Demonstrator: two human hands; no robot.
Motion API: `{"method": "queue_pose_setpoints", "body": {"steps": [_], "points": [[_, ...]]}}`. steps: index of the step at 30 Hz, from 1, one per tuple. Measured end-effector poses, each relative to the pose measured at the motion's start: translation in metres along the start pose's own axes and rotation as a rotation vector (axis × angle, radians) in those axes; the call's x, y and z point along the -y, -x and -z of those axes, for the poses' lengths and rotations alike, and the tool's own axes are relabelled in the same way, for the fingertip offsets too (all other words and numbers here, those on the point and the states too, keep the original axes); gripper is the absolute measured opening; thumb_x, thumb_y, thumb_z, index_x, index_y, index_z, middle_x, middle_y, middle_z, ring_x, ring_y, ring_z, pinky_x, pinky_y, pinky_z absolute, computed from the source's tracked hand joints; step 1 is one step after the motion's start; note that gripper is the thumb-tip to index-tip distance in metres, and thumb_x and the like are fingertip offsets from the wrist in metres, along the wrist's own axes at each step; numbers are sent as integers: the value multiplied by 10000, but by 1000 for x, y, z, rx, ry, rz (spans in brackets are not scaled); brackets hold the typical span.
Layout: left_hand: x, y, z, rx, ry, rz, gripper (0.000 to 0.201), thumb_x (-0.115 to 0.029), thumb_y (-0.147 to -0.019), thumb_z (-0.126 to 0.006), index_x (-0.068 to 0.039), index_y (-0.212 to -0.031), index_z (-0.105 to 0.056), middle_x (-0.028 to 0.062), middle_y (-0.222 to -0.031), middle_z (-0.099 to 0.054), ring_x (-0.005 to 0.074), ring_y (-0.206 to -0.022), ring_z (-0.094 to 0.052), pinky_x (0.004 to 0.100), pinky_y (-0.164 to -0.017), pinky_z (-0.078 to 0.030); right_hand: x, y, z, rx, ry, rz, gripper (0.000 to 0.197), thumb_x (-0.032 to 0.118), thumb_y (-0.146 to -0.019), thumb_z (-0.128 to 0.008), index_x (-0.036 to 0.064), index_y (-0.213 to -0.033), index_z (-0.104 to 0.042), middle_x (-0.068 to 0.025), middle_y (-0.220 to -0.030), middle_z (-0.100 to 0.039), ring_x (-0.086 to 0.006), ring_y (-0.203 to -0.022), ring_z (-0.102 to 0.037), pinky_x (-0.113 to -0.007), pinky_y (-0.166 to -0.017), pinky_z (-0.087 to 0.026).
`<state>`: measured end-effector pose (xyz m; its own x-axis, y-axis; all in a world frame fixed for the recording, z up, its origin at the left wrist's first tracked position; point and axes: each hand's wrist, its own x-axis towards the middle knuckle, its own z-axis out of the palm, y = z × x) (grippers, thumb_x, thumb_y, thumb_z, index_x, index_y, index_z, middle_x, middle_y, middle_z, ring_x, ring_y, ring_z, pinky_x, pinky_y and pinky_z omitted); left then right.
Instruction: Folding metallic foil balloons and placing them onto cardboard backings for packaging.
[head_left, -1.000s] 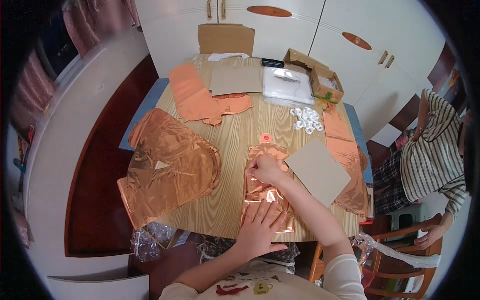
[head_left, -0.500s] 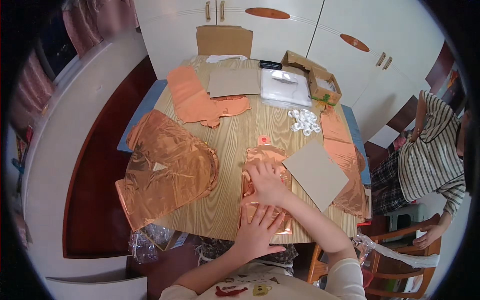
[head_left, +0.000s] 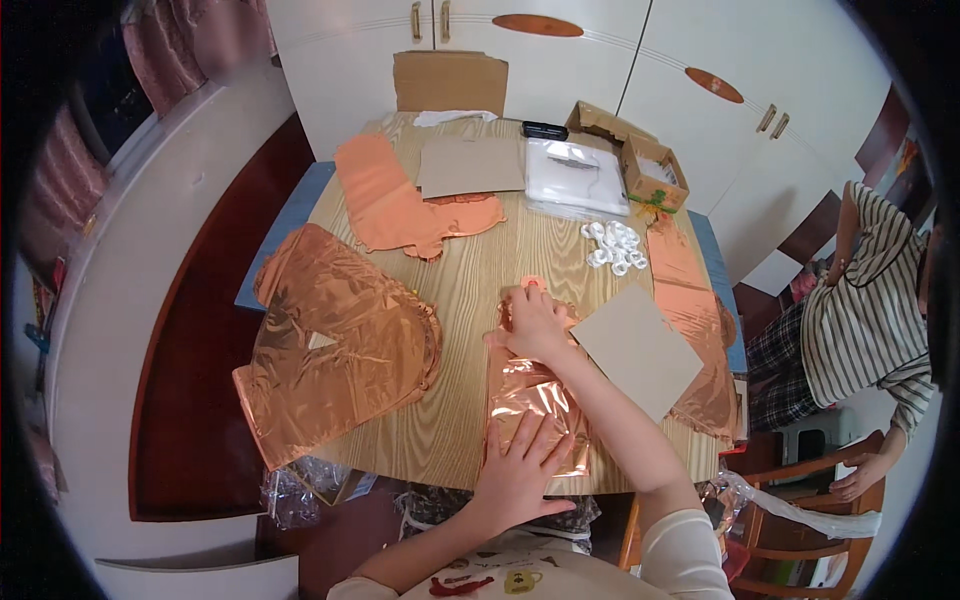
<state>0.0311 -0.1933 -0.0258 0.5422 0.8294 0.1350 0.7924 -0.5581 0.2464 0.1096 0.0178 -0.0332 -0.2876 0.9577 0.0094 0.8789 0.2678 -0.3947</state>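
Observation:
A folded rose-gold foil balloon [head_left: 530, 385] lies flat near the front edge of the table, between my arms. My left hand [head_left: 522, 470] rests on its near end, palm down and fingers spread. Farther up, my right hand [head_left: 535, 322] presses on the far end with its thumb out to the left and fingers slightly bent. Just past those fingertips a small orange tab with a red mark [head_left: 533, 282] shows. A grey-beige cardboard sheet [head_left: 638, 352] lies right beside the foil, under the line of my right forearm.
Large unfolded copper foil balloons [head_left: 340, 350] lie at left, with more foil [head_left: 685, 275] along the right edge. White ribbon rolls [head_left: 614, 246], clear plastic bags [head_left: 572, 180] and a small carton [head_left: 652, 175] sit farther back. A person in stripes [head_left: 862, 290] stands at right by a wooden chair [head_left: 800, 540].
My right hand has slid away from me toward the balloon's far end, partly covering the orange tab. My left hand stays on the near end, and more shiny foil shows between them.

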Motion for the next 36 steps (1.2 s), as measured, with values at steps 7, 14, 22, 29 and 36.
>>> {"method": "queue_pose_setpoints", "body": {"steps": [7,14,22,29,36], "points": [[-2,-1,1,-4,17,-8,923,-749,-736,-609,-142,-1420,-482,180,-1486,-380,385,-1424,-259,755,-1031,-200,-1,-5,8,-160,-79,179,495,311,-800,-750,79,-1190,-550,-129,-1188,-535,-335,-1167,-483,-480,-941,-374],[-1,3,0,137,10,39,983,-739,-721,-624,-103,-1446,-437,183,-1515,-343,373,-1452,-206,756,-1054,-157,-23,150,37,-126,-255,543,438,173,-885,-639,20,-1280,-527,-192,-1291,-542,-381,-1168,-522,-478,-990,-415],[-3,0,-12,-24,31,25,1120,-762,-693,-635,39,-1434,-383,233,-1525,-325,401,-1454,-226,740,-1068,-142,-50,228,22,22,138,373,696,413,-957,-523,-63,-1444,-378,-239,-1524,-338,-365,-1441,-288,-498,-1168,-234],[19,10,-5,39,-11,115,954,-636,-831,-592,34,-1460,-336,250,-1519,-330,400,-1445,-253,641,-1124,-186,-49,233,24,27,287,370,752,498,-966,-460,-70,-1448,-363,-279,-1527,-302,-409,-1449,-244,-525,-1178,-175],[50,20,1,87,-102,153,850,-528,-897,-562,2,-1503,-288,203,-1545,-321,336,-1439,-299,525,-1152,-225,-48,235,22,33,269,329,798,548,-968,-430,-87,-1446,-354,-325,-1521,-275,-437,-1446,-232,-519,-1180,-170]]}}
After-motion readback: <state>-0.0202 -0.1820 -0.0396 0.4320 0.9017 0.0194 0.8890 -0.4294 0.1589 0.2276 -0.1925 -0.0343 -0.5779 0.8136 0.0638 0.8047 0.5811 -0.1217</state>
